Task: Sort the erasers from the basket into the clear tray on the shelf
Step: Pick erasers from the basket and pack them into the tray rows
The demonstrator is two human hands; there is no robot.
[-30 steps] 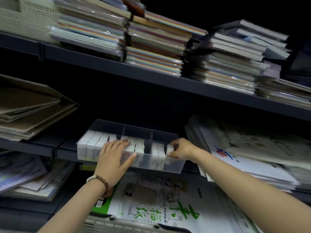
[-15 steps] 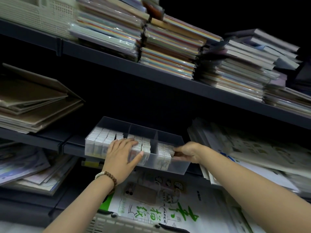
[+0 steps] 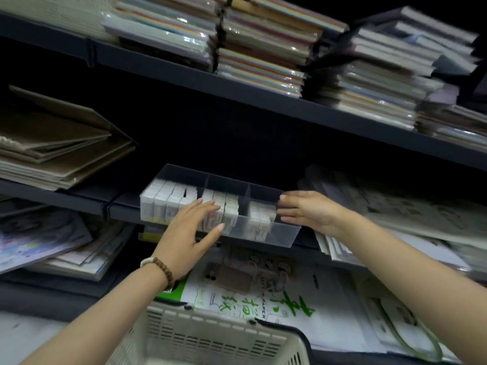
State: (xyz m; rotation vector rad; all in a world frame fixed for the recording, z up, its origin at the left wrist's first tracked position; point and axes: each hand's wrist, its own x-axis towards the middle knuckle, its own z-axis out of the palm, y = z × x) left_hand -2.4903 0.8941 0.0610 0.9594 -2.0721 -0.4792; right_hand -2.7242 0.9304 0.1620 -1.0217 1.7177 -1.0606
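Tray: clear tray point(image 3: 283, 234) on the shelf point(image 3: 123, 208) front edge, erasers point(image 3: 168, 204) in 3 compartments.
Left hand point(image 3: 189, 233): flat, fingers straight across the tray's front wall, empty.
Right hand point(image 3: 308, 212): blurred, fingers straight at the tray's right end, seemingly empty.

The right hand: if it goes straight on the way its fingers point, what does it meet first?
Probably the erasers in the right compartment of the clear tray; the right hand points left at them. Depth is unclear: the tray's end wall may come first.

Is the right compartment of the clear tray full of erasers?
Not full. In the clear tray erasers stand only beside the divider; the rest is bare.
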